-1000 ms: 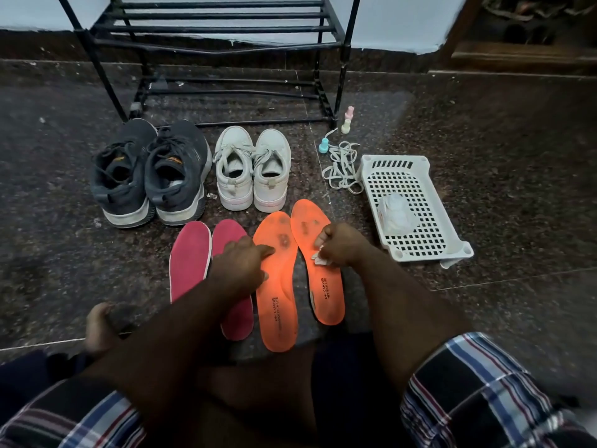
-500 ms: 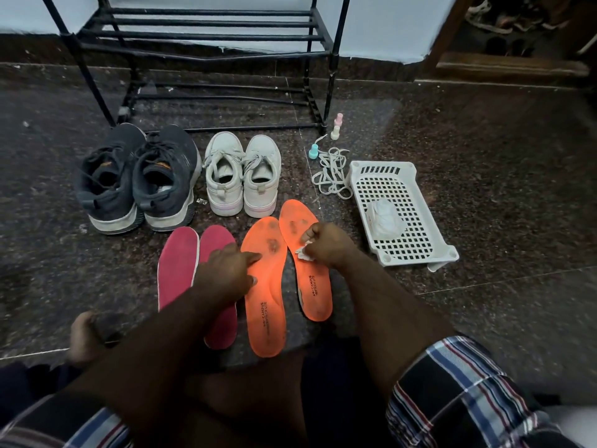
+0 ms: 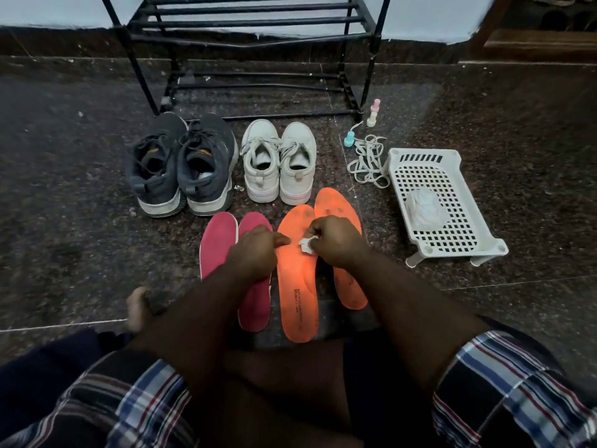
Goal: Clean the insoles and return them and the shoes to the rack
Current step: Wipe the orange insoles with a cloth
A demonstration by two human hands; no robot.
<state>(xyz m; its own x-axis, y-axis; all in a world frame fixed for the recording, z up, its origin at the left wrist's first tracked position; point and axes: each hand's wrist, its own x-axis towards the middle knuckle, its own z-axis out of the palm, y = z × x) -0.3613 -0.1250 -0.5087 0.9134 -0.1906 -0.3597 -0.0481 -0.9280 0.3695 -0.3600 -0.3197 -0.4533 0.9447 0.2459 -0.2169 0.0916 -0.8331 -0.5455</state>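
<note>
Pinched in the curled fingers of the right hand (image 3: 336,242) was a small crumpled white wipe (image 3: 307,245), pressed onto the upper half of the nearer bright orange foam insole (image 3: 297,295). Only a corner of the wipe showed; the rest was hidden inside the fist. The left hand (image 3: 255,253) held nothing, its fingers extended and resting on the same insole's left edge, covering part of one of the two dark pink insoles (image 3: 217,244) lying just beside it.

A second orange insole (image 3: 342,276) lay to the right, partly under the right forearm, with dark smudges near its toe. Small print ran along the nearer orange insole's heel, too small to read.

Beyond the insoles stood a pair of dark grey lace-up trainers (image 3: 181,166) and a pair of white trainers (image 3: 279,163), in front of a black metal shoe rack (image 3: 255,33) cut off at the top. To the right sat a white perforated plastic basket (image 3: 452,163) holding a pale bundle, hard to identify, with loose white laces (image 3: 368,163) beside it.
</note>
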